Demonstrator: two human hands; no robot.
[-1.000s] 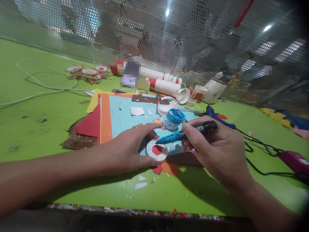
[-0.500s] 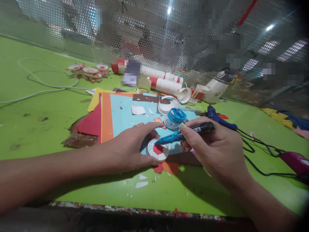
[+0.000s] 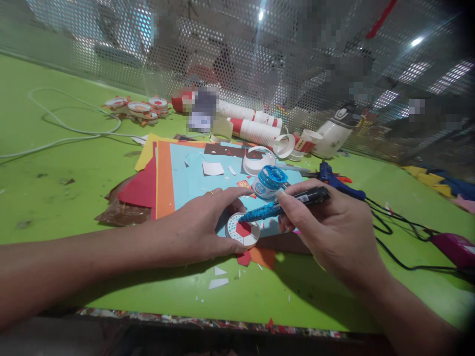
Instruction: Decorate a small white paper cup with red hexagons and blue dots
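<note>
My left hand [image 3: 200, 227] curls around a small round white cup base [image 3: 242, 232] that carries a red paper piece and blue dots, pinning it on the light blue paper sheet [image 3: 196, 180]. My right hand [image 3: 330, 225] grips a black pen [image 3: 285, 203] whose front end is smeared with blue paint. The pen tip touches the top of the round piece. A small open pot of blue paint [image 3: 269, 181] stands just behind the pen.
Red, orange and yellow paper sheets [image 3: 150, 183] lie stacked on the green table [image 3: 74, 198]. A blue glue gun [image 3: 336, 180] with black cable lies to the right. Stacked paper cups [image 3: 252, 129], a white bottle [image 3: 334, 133] and a white cord [image 3: 63, 131] lie toward the mesh wall.
Almost nothing differs: both hands stay on the round piece, and the pen tip shifts only slightly over it.
</note>
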